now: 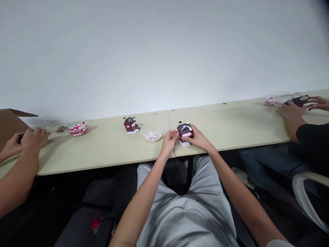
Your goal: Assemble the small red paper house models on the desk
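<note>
Two bare hands meet on a small dark red model house near the front edge of the table. The right hand clenches its side, while the left hand pinches at its corner (whatever those fingers hold, if anything, is too small to tell). Just left of the house sits a clear dish of white-and-red pieces, and beyond that a second model house. Well left of it, a co-worker's hands work beside another dish; well right, a second co-worker's hands cover a dark house. No lettering is legible.
</note>
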Motion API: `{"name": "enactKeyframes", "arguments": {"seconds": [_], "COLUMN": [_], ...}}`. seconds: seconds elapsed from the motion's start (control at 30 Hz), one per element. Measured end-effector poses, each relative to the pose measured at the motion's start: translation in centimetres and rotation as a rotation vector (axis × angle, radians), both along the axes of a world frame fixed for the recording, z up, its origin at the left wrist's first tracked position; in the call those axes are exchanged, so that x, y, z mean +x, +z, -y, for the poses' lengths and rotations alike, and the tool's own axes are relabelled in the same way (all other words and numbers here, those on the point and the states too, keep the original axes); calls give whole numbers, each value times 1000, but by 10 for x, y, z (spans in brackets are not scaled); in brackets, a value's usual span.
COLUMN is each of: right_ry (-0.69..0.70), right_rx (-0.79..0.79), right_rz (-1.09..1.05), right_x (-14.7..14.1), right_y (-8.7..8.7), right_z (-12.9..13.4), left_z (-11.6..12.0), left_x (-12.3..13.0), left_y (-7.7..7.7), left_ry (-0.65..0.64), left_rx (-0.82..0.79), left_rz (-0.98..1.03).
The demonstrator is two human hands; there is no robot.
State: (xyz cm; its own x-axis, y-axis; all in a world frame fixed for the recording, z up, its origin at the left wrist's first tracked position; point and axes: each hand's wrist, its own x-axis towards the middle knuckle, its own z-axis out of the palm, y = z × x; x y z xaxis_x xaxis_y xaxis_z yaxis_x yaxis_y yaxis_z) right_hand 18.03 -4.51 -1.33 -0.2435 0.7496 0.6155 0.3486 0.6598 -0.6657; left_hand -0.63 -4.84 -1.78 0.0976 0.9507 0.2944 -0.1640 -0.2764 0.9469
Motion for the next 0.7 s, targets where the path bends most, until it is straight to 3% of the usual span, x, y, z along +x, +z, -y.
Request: {"name": "enactKeyframes", "arguments": {"seconds": [0.7], "right_ry": [2], "right_rx": [28], "right_rz": [18], "right_x": [0], "right_y": [0], "right_z": [0], "left_z": [-1], "left_x": [0], "left_y": [-2], "left_ry": [-21], "left_rx": [-8], "left_rz": [-3]}}
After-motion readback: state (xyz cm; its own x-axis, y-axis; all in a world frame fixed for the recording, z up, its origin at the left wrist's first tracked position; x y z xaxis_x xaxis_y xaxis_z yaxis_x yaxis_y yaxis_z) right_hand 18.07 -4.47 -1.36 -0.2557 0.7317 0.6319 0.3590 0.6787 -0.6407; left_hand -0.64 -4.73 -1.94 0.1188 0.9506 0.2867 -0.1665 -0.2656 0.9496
